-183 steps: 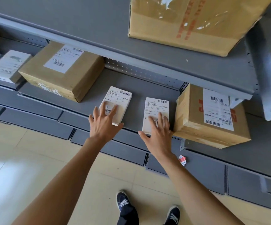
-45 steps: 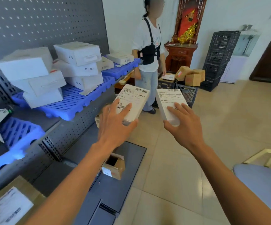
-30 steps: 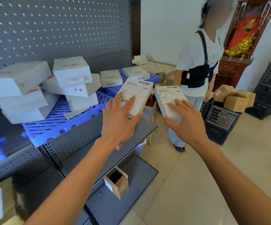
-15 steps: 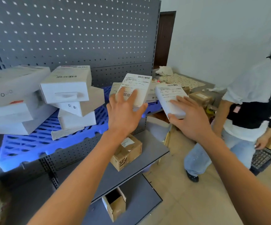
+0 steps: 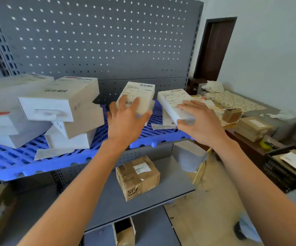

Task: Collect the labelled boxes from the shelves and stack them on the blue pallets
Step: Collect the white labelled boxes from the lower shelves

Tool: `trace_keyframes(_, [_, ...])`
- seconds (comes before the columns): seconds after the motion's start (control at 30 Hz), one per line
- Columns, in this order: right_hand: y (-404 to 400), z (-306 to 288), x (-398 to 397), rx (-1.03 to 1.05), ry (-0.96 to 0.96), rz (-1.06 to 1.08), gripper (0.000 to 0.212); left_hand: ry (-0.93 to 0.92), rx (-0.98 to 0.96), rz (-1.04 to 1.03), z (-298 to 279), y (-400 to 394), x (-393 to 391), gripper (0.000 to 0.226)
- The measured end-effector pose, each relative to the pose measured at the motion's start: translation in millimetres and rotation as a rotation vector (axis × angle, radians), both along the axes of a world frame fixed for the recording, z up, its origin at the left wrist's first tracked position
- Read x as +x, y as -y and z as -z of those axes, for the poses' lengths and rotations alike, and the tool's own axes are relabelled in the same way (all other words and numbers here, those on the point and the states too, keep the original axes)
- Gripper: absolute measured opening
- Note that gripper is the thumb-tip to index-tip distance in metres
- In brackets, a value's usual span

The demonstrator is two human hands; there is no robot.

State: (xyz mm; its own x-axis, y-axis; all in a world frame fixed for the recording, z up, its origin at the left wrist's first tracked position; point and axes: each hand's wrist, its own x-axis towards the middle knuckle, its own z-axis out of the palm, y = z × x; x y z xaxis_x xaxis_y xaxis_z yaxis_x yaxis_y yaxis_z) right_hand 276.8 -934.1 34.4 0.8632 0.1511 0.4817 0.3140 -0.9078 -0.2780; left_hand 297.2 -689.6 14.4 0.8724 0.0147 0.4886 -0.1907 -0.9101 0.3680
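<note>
So, both arms are out in front of the grey pegboard shelving. The left hand (image 5: 126, 121) grips a slim white labelled box (image 5: 138, 96), fingers spread across its label and thumb hooked under the near edge; the box's lower part is hidden behind the hand. The right hand (image 5: 201, 125) clasps a second white labelled box (image 5: 172, 102), fingers laid over the top and thumb under the near corner, covering that end. Both boxes hang tilted above the right end of the blue pallet (image 5: 16, 162), and whether either touches it can't be told. Left of them on that pallet sits a leaning stack of white boxes (image 5: 58, 110), its far-left side cut off by the frame. Flat white items lie on the pallet under the right-hand box, mostly hidden. One shelf down sits a brown carton (image 5: 137, 177) with blurred printing. Bottom right, a black crate (image 5: 285, 169) is partly cropped.
</note>
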Motion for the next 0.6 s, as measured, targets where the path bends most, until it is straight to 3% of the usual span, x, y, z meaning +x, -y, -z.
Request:
trace_keyframes(0.33, [25,5,52,-0.062,-0.028,-0.251,0.069,-0.101,0.029,-0.267,4,29,14,0.071])
trace_keyframes(0.6, [35,20,66,-0.082,0.050,-0.344,0.057,-0.070,0.081,-0.332,1,60,6,0.084])
